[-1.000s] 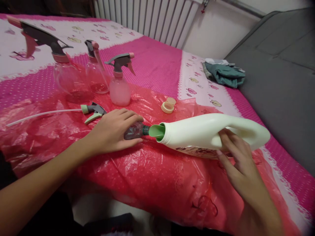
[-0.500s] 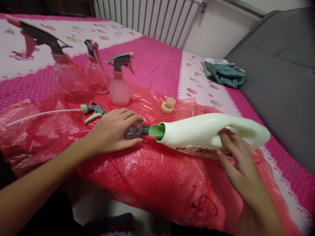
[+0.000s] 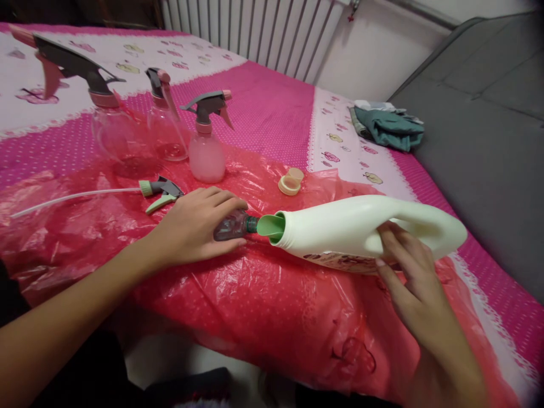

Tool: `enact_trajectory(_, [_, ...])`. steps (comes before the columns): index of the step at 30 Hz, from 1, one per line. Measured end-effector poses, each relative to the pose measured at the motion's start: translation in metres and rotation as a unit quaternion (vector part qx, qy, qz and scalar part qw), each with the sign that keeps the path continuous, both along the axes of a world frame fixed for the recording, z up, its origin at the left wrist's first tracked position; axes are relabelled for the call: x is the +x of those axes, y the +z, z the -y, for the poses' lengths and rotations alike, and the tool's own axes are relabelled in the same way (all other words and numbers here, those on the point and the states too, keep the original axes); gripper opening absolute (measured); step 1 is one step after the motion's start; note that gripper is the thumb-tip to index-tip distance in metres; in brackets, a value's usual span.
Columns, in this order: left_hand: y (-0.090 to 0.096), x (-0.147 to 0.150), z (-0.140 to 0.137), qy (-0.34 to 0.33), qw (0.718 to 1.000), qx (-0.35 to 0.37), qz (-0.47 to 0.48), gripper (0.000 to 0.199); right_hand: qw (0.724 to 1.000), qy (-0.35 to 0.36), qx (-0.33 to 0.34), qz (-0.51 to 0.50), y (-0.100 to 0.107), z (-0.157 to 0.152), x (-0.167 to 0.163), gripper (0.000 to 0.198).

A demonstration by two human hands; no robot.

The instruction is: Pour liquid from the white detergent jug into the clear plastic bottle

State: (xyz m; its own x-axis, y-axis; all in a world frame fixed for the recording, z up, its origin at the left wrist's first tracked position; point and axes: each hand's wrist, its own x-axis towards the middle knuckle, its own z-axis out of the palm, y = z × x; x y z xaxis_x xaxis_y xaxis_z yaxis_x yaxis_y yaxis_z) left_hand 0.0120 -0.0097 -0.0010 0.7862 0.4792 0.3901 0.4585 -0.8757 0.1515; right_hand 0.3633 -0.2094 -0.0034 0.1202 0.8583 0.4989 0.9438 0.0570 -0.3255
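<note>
My left hand [image 3: 208,226] is closed around a small clear bottle [image 3: 230,225] whose green-ringed neck points right. A big pale-green jug [image 3: 331,224] lies tilted toward it, its green pouring spout [image 3: 271,226] right at the bottle's mouth. Whether liquid flows there I cannot tell. My right hand [image 3: 408,272] grips the jug by its handle, and the fingers partly cover the label. Left of the bottle lies a grey and green spray trigger [image 3: 164,194] with a long white tube. The jug's yellowish cap [image 3: 291,181] sits beyond the spout.
Three spray bottles with pink and grey heads stand at the back left; the nearest small one [image 3: 207,156] holds cloudy liquid. A red plastic sheet [image 3: 263,294] covers the bed's front. Folded clothes [image 3: 389,126] lie near the grey headboard [image 3: 480,102]. A radiator [image 3: 250,34] stands behind.
</note>
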Motion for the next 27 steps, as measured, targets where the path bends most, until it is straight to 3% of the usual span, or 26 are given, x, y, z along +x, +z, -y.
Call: enact_trajectory(27, [-0.0005,-0.0005,0.0,-0.001,1.0,0.008,-0.003,0.046,1.0,-0.009,-0.014,-0.014,0.0006,0.0008,-0.0016,0.058])
